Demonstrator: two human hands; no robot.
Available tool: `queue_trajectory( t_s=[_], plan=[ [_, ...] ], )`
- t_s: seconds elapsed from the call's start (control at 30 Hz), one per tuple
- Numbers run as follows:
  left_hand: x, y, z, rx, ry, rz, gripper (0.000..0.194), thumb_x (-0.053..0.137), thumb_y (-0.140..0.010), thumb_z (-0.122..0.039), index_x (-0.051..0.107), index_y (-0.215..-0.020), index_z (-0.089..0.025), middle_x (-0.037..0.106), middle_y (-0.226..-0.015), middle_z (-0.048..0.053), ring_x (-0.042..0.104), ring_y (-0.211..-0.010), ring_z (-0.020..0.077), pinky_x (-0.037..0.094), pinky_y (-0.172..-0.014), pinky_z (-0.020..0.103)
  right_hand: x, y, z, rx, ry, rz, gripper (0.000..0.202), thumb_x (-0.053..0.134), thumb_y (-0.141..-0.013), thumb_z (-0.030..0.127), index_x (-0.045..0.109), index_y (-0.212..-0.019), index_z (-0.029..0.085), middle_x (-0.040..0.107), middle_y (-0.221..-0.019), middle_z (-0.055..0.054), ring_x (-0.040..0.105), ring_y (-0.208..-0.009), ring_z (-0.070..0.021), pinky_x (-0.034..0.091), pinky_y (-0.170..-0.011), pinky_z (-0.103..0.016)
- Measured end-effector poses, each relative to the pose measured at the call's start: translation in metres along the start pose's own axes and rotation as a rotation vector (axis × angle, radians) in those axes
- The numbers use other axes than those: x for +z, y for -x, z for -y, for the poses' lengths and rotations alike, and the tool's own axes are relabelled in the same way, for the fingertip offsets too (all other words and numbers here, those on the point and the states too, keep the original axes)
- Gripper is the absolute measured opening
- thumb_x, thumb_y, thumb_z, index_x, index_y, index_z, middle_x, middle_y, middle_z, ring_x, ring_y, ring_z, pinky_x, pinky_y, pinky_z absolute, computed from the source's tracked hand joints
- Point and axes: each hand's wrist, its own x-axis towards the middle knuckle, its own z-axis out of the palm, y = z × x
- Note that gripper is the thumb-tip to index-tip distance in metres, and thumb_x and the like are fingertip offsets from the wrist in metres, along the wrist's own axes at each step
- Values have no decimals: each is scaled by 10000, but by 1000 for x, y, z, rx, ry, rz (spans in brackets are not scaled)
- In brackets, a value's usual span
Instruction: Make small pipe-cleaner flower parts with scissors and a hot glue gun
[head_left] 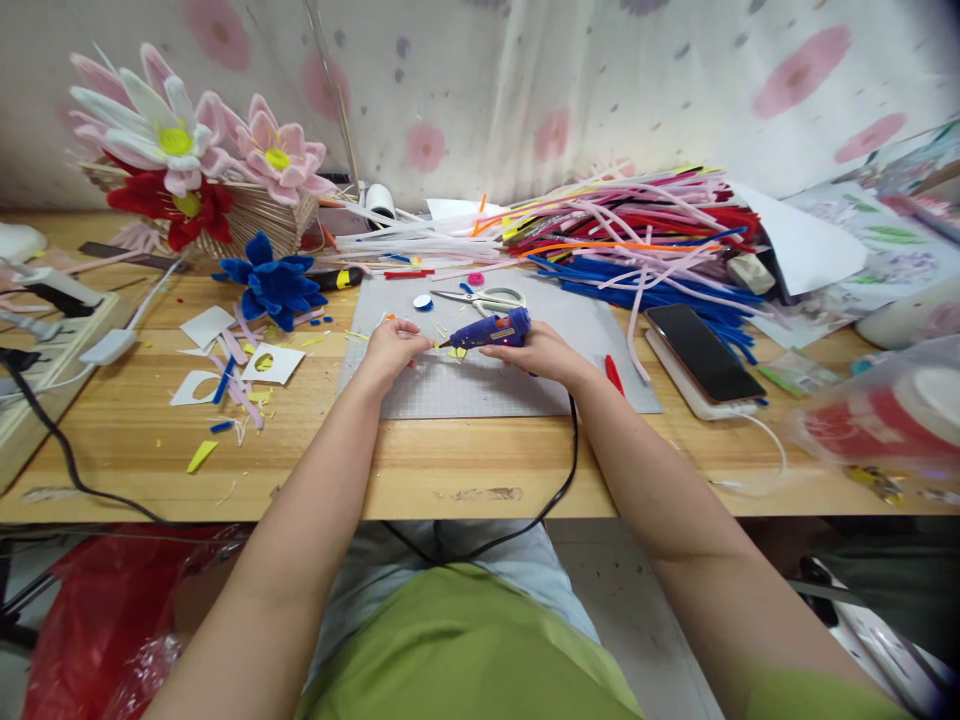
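My right hand (536,355) is wrapped round a blue hot glue gun (491,330), its nozzle pointing left. Close to the nozzle tip, the fingers of my left hand (397,350) are pinched together; what they hold is too small to make out, though a bit of yellow shows at the fingertips. Both hands are over a grey cutting mat (480,400). Behind the glue gun lie scissors (487,298) with pale handles and a small white disc (423,302). Yellow scraps are scattered under the nozzle.
Pipe cleaners (637,230) in many colours are heaped at the back. A blue fuzzy flower (270,280) and paper scraps (274,363) lie left, near a power strip (52,370). To the right are a phone (705,350) and a cup (892,405). The gun's black cord (574,450) drops over the table edge.
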Motion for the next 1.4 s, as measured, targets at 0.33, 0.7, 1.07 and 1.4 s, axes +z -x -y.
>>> queue_trajectory(
  t_s=[0.33, 0.7, 1.07, 1.4],
  plan=[
    [0, 0, 1, -1, -10, 8, 362, 724, -449, -223, 485, -717, -182, 547, -559, -32, 507, -515, 111, 351, -414, 199, 2, -1, -2, -15, -1, -26, 376, 636, -678, 547, 619, -719, 174, 545, -541, 7, 522, -535, -118, 423, -551, -258],
    [1, 0, 0, -5, -7, 4, 350, 726, -448, -219, 481, -695, -185, 523, -541, -39, 482, -500, 103, 347, -416, 200, 2, 0, 0, -5, -29, -22, 373, 645, -676, 526, 639, -792, 171, 549, -553, 16, 511, -522, -106, 418, -550, -250],
    [-1, 2, -3, 17, 54, 6, 358, 728, -443, -237, 479, -694, -178, 524, -578, -34, 496, -522, 97, 362, -407, 189, -2, 1, 0, 43, 32, 27, 371, 644, -681, 515, 649, -810, 168, 563, -563, 7, 513, -549, -114, 408, -566, -255],
    [-1, 2, -2, 16, 90, -14, 417, 725, -447, -248, 432, -739, -191, 554, -688, -14, 555, -610, 114, 407, -438, 183, -23, 7, -6, 166, -29, -151, 469, 616, -653, 610, 605, -726, 147, 509, -505, 10, 422, -443, -86, 334, -440, -237]
  ],
)
